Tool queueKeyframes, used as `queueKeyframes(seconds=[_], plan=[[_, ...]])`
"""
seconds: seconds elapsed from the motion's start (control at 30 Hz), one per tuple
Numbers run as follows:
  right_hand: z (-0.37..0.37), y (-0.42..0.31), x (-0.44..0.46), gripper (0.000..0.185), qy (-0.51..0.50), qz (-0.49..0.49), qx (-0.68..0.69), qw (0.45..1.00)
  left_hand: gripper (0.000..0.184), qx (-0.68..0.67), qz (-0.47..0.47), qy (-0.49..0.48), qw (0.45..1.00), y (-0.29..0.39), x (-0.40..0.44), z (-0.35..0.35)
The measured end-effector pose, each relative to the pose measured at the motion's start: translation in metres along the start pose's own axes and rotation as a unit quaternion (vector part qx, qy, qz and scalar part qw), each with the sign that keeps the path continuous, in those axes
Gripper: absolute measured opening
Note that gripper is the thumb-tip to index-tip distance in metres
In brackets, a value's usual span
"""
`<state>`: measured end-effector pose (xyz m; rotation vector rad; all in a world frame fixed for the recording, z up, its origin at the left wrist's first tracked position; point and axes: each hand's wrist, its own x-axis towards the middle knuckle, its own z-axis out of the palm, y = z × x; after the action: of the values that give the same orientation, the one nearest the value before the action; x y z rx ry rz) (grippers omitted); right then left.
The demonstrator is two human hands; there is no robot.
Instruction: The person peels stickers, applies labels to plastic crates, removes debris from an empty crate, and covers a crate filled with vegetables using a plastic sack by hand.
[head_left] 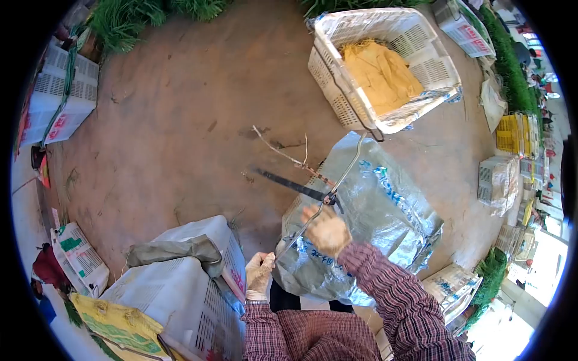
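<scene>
My left hand [259,275], in a pale glove, is closed around the lower end of a long thin rod [293,239]. The rod runs up across a silver-grey sheet [385,210] that covers a crate in front of me. My right hand [327,231], also gloved and blurred by motion, is over the sheet beside the rod; its fingers are smeared. Just above it, a black strip [289,183] and a forked twig [289,157] meet the rod at a dark binding.
A white crate [331,90] with yellow cloth [382,75] stands beyond the sheet. White crates [174,292] are at lower left, another crate [63,90] at upper left. Green grass bundles [129,21] lie along the far edge. More crates [498,180] line the right.
</scene>
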<state>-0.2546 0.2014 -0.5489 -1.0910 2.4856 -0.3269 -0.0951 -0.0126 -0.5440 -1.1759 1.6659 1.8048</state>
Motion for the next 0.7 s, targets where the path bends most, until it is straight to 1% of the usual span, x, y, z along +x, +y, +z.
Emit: queueKeyframes(seconds=[0.03,0.1,0.13,0.17,0.2,0.23,0.3,0.33,0.37,0.4,0.43,0.47,0.53,0.57,0.6,0.63,0.67,0.7], plan=[[-0.024,-0.012,-0.015,0.041,-0.064,-0.010,-0.024,0.998,0.021,0.011,-0.018,-0.003,1.000,-0.005,-0.004,0.006],[-0.034,-0.020,-0.060,0.040,-0.032,0.004,0.076,0.997,0.021,0.074,0.020,-0.042,0.996,-0.011,-0.020,0.025],[-0.035,-0.025,-0.081,0.040,-0.028,0.001,0.079,0.996,0.022,0.114,0.037,-0.052,0.991,-0.009,-0.032,0.039],[-0.033,-0.028,-0.103,0.040,-0.026,0.067,0.124,0.990,0.024,0.211,0.113,-0.027,0.971,-0.022,-0.037,0.053],[-0.033,-0.031,-0.122,0.039,-0.027,0.132,0.168,0.977,0.029,0.304,0.185,-0.002,0.934,-0.039,-0.038,0.066],[-0.032,-0.035,-0.140,0.039,-0.026,0.129,0.173,0.976,0.037,0.301,0.161,-0.006,0.940,-0.046,-0.040,0.074],[-0.030,-0.039,-0.172,0.040,-0.050,0.212,0.226,0.949,0.038,0.314,0.166,-0.003,0.935,-0.054,-0.033,0.077],[-0.029,-0.044,-0.187,0.040,-0.042,0.221,0.230,0.947,0.040,0.323,0.172,-0.006,0.931,-0.054,-0.034,0.078],[-0.026,-0.046,-0.199,0.039,-0.081,0.236,0.244,0.937,0.043,0.348,0.163,-0.008,0.923,-0.052,-0.036,0.081],[-0.024,-0.047,-0.210,0.038,-0.117,0.250,0.257,0.926,0.042,0.343,0.166,-0.003,0.925,-0.053,-0.038,0.081],[-0.022,-0.049,-0.222,0.038,-0.128,0.245,0.248,0.928,0.042,0.344,0.182,0.028,0.921,-0.052,-0.045,0.081],[-0.022,-0.054,-0.236,0.038,-0.109,0.261,0.248,0.927,0.042,0.343,0.202,0.053,0.916,-0.049,-0.054,0.083],[-0.024,-0.062,-0.267,0.039,-0.143,0.238,0.285,0.918,0.040,0.316,0.180,0.076,0.928,-0.068,-0.071,0.075],[-0.012,-0.069,-0.290,0.038,-0.118,0.236,0.286,0.921,0.039,0.184,0.142,0.063,0.971,-0.086,-0.087,0.069],[-0.002,-0.076,-0.310,0.037,-0.089,0.238,0.284,0.924,0.040,0.051,0.095,0.039,0.993,-0.097,-0.097,0.071],[-0.007,-0.079,-0.328,0.037,-0.118,0.248,0.288,0.917,0.040,0.125,0.064,0.017,0.990,-0.073,-0.130,0.077],[-0.017,-0.081,-0.348,0.036,-0.144,0.262,0.294,0.908,0.037,0.123,-0.007,-0.005,0.992,-0.099,-0.135,0.069],[-0.026,-0.082,-0.370,0.036,-0.113,0.301,0.292,0.901,0.040,-0.011,0.009,-0.113,0.993,-0.182,-0.112,0.032]])
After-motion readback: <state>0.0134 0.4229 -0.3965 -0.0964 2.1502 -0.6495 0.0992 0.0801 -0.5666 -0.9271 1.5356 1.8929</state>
